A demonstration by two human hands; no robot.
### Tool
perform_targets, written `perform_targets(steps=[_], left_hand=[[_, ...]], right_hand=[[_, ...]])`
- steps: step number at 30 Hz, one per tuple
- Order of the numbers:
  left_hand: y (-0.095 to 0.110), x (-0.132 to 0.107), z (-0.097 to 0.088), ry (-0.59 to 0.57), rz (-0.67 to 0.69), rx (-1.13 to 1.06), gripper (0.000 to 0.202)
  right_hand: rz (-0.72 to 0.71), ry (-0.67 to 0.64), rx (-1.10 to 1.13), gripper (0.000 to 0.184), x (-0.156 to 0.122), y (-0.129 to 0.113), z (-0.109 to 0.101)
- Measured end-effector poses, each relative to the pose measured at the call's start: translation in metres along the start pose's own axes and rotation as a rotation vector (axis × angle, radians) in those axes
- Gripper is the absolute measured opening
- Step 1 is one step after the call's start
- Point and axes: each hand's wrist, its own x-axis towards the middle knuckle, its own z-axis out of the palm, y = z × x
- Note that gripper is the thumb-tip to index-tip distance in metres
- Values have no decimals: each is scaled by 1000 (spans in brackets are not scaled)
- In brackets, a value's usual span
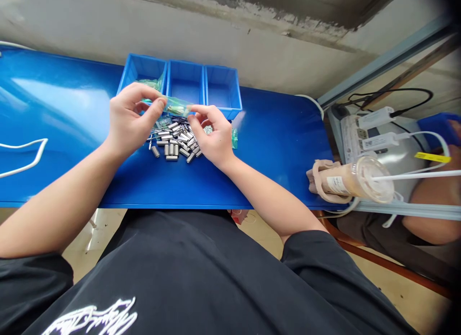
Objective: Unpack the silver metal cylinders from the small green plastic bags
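Note:
Between my two hands a small clear greenish plastic bag (176, 107) is stretched, with some small metal pieces inside. My left hand (134, 113) pinches its left end between thumb and forefinger. At the other end, the thumb and forefinger of my right hand (213, 133) close on the bag's edge. Beneath the hands lies a loose pile of silvery metal cylinders (176, 142), with thin pins or screws at its left side. Part of the pile is hidden behind my right hand. Another green plastic bag (235, 138) peeks out to the right of it.
Three joined blue bins (186, 85) stand behind the pile; the left one holds green bags (153, 82). On the blue table (281, 147), a cup with a straw (355, 181) sits in a cardboard holder at the right edge. Plugs and cables (376, 128) lie beyond, near another person's arm.

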Motion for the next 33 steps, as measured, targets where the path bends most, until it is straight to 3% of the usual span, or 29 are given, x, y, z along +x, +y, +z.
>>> perform_targets(steps=[7,13,16,23,28,33], left_hand=[[-20,11,-7,80,-122,-122,75],[-28,18,-10,188,-47,-144,92],[-23,19,-13,187,-53,-61,85],[-8,14,-15,117,-85,413,24],[-7,14,-10,60,-216,499,28],[-1,12,-9,8,-256,576,30]], right_hand=[[-53,-193,18,36,-1,5,-1],[-136,-409,-168,31,-2,3,-2],[-168,-451,-207,31,-3,2,-3],[-171,-486,-258,30,-4,3,-2],[-172,-485,-253,29,-4,4,-2],[-163,-500,-264,29,-3,2,-2]])
